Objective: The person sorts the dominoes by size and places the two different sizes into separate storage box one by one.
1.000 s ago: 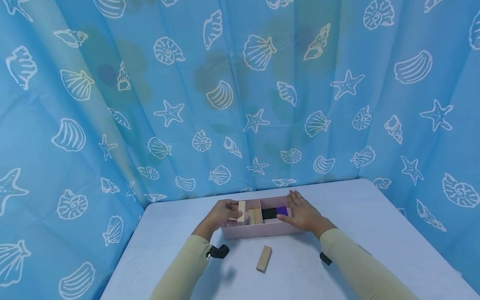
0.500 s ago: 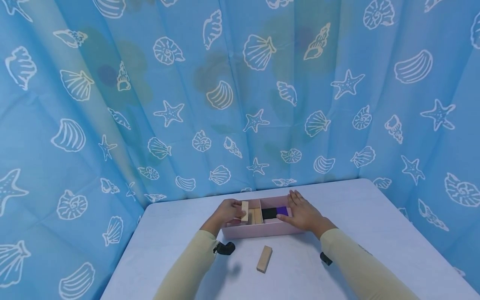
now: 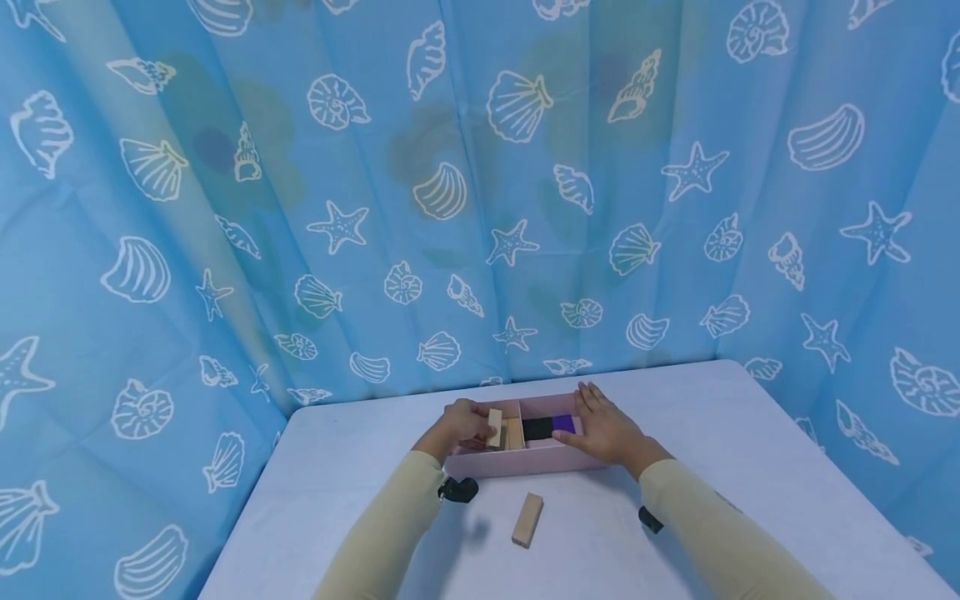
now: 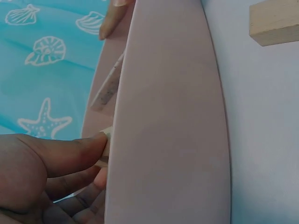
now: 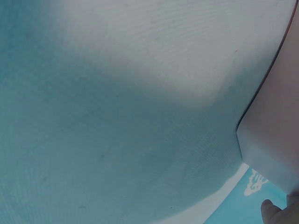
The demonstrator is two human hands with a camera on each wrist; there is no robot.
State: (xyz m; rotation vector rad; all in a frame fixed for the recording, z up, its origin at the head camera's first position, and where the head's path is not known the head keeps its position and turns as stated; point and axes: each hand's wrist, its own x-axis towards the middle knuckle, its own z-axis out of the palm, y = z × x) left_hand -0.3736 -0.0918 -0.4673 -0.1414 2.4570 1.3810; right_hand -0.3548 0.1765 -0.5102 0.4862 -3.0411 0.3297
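A pale pink box (image 3: 525, 463) with a divider (image 3: 521, 421) stands on the table. My left hand (image 3: 461, 425) reaches into its left compartment and pinches a light wooden block (image 3: 495, 427) between thumb and fingers. In the left wrist view the thumb (image 4: 79, 151) presses on that block (image 4: 108, 144), most of it hidden behind the box wall. More wooden blocks (image 3: 513, 433) lie in the same compartment. My right hand (image 3: 611, 429) rests with straight fingers over the box's right end. Beside it, in the right compartment, are a black block (image 3: 537, 428) and a purple block (image 3: 562, 424).
Another wooden block (image 3: 528, 520) lies on the white-covered table (image 3: 600, 550) in front of the box. A blue curtain (image 3: 465, 250) with white shell prints hangs behind and on both sides of the table.
My left hand has moved slightly right with the wooden block and lowered it into the left compartment, toward the blocks there. The right hand stays in place.
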